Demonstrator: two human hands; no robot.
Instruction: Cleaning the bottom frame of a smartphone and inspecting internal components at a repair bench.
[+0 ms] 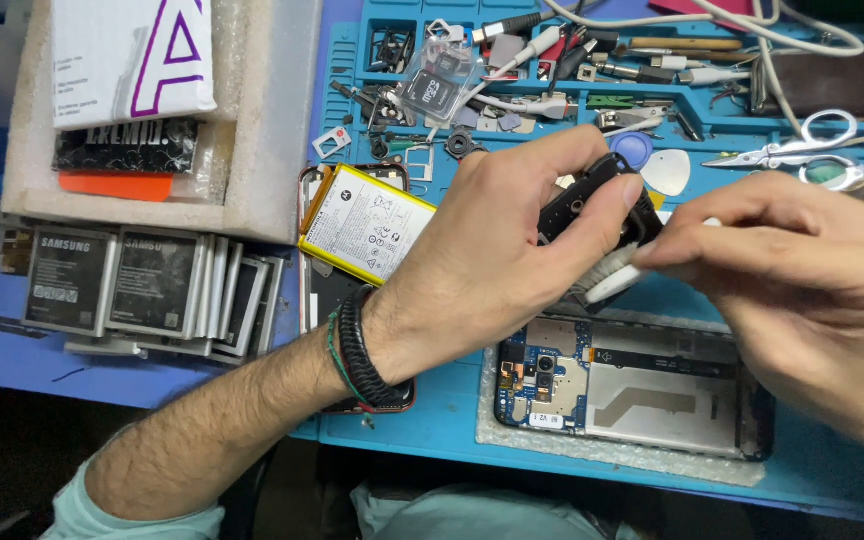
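My left hand (497,255) grips a small black plastic phone part (592,195), held tilted above the blue work mat (452,420). My right hand (802,270) pinches a white brush (612,278) whose bristles touch the lower edge of that black part. Directly beneath both hands lies an opened phone (632,385) with its blue circuit board, camera modules and metal shield exposed. A dark cord bracelet sits on my left wrist.
A yellow-edged flat battery (367,222) rests on another phone to the left. Several grey batteries (142,285) stand in a row beside a foam tray (262,150). Scissors (792,148), tweezers, picks, memory cards and cables fill the mat's far compartments.
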